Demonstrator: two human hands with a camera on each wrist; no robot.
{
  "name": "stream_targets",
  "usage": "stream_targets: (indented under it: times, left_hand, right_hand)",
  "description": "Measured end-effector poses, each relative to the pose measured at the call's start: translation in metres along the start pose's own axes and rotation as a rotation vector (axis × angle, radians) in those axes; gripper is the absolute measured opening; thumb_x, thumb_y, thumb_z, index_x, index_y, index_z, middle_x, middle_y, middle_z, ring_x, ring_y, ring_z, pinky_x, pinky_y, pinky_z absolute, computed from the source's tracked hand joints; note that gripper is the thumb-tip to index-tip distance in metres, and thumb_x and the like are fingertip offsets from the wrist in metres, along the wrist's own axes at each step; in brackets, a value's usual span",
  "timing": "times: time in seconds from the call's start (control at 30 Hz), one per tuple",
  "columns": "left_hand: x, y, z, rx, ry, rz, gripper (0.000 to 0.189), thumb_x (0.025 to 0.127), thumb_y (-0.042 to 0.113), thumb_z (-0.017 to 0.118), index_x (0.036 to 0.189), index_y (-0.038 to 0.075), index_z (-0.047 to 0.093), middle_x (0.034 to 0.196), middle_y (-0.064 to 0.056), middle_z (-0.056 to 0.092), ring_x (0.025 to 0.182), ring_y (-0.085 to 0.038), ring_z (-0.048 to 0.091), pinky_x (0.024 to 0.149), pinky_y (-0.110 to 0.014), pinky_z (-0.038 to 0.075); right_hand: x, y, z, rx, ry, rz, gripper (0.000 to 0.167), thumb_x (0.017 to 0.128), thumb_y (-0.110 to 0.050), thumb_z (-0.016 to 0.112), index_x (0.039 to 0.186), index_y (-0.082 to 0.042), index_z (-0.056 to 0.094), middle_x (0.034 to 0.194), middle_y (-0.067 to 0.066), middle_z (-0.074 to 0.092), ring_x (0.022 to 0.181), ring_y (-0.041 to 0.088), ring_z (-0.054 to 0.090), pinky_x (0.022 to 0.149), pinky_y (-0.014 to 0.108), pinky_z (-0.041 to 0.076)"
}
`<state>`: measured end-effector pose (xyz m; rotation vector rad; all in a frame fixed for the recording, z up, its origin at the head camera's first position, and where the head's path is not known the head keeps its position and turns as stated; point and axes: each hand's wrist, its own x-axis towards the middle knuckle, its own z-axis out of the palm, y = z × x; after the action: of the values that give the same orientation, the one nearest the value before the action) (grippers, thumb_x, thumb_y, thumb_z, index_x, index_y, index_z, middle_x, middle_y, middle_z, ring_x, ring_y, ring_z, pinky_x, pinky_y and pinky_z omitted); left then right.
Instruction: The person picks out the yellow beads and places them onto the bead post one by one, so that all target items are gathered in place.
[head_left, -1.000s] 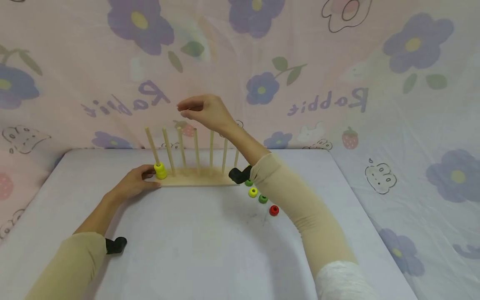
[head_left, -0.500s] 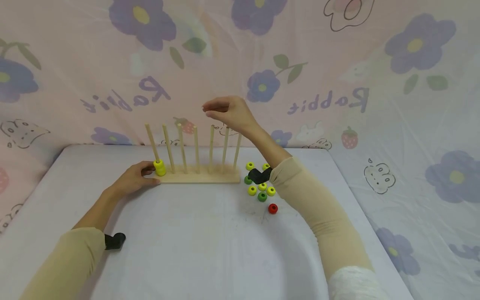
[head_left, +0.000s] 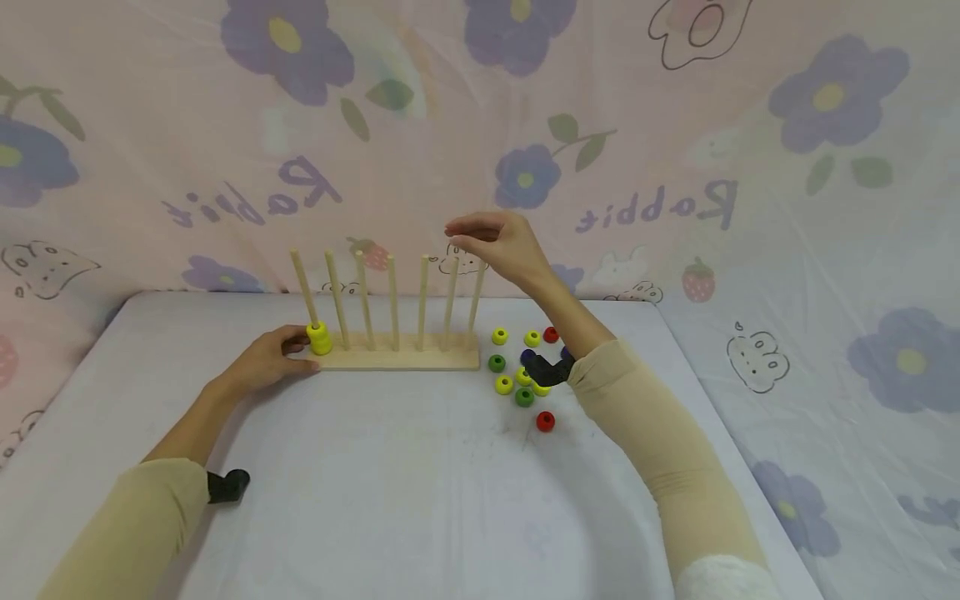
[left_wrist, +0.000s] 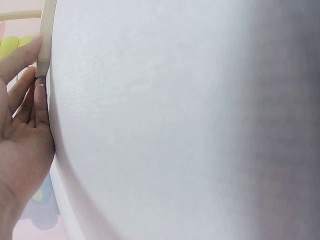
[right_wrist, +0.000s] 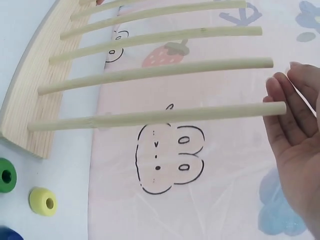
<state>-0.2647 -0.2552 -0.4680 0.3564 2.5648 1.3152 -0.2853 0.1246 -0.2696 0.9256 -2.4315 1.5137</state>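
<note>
A wooden peg stand (head_left: 405,359) with a row of upright pegs stands toward the back of the white table. My left hand (head_left: 266,364) grips its left end, the thumb in front and the fingers behind; the left wrist view shows the thumb on the edge of the base (left_wrist: 46,42). Two yellow beads (head_left: 318,338) are stacked low on the leftmost peg. My right hand (head_left: 502,246) is raised near the tops of the rightmost pegs, holding nothing. In the right wrist view its loosely bent fingers (right_wrist: 290,107) are by the tip of the end peg (right_wrist: 200,112).
Loose beads lie right of the stand: several yellow ones (head_left: 503,384), green ones (head_left: 524,397), red ones (head_left: 546,422) and blue ones, partly hidden by the right wrist's black mount (head_left: 546,369). A patterned cloth (head_left: 420,150) hangs behind the table.
My right hand has moved right from above the left-middle pegs to the right end, uncovering more beads. The left hand has stayed at the stand's left end.
</note>
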Motion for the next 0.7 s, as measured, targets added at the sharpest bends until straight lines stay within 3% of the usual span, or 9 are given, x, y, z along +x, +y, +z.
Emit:
stream_targets:
  times: [0.23, 0.53, 0.7]
  left_hand:
    - [0.001, 0.0, 0.0, -0.006, -0.002, -0.004, 0.082, 0.089, 0.026, 0.077, 0.149, -0.008, 0.032, 0.148, -0.031, 0.04, 0.135, -0.045, 0.04, 0.114, -0.056, 0.033]
    - [0.001, 0.001, 0.0, -0.006, -0.002, -0.01, 0.084, 0.088, 0.027, 0.077, 0.149, -0.008, 0.031, 0.148, -0.031, 0.04, 0.135, -0.046, 0.04, 0.114, -0.056, 0.033]
    - [0.0, 0.002, 0.0, -0.007, 0.001, -0.01, 0.084, 0.088, 0.026, 0.077, 0.149, -0.009, 0.031, 0.147, -0.032, 0.039, 0.135, -0.046, 0.04, 0.114, -0.056, 0.033]
  right_hand:
    - [-0.015, 0.004, -0.013, -0.017, 0.018, 0.016, 0.025, 0.093, -0.003, 0.069, 0.114, 0.008, 0.07, 0.114, 0.02, 0.07, 0.101, 0.023, 0.07, 0.091, 0.03, 0.056]
    - [-0.039, 0.029, -0.032, 0.056, -0.009, 0.059, 0.029, 0.091, 0.001, 0.069, 0.118, 0.011, 0.066, 0.118, 0.027, 0.066, 0.101, 0.025, 0.07, 0.089, 0.028, 0.057]
    - [-0.052, 0.046, -0.04, 0.041, -0.003, 0.096, 0.03, 0.091, -0.003, 0.071, 0.119, 0.008, 0.067, 0.12, 0.025, 0.067, 0.104, 0.026, 0.069, 0.088, 0.025, 0.056]
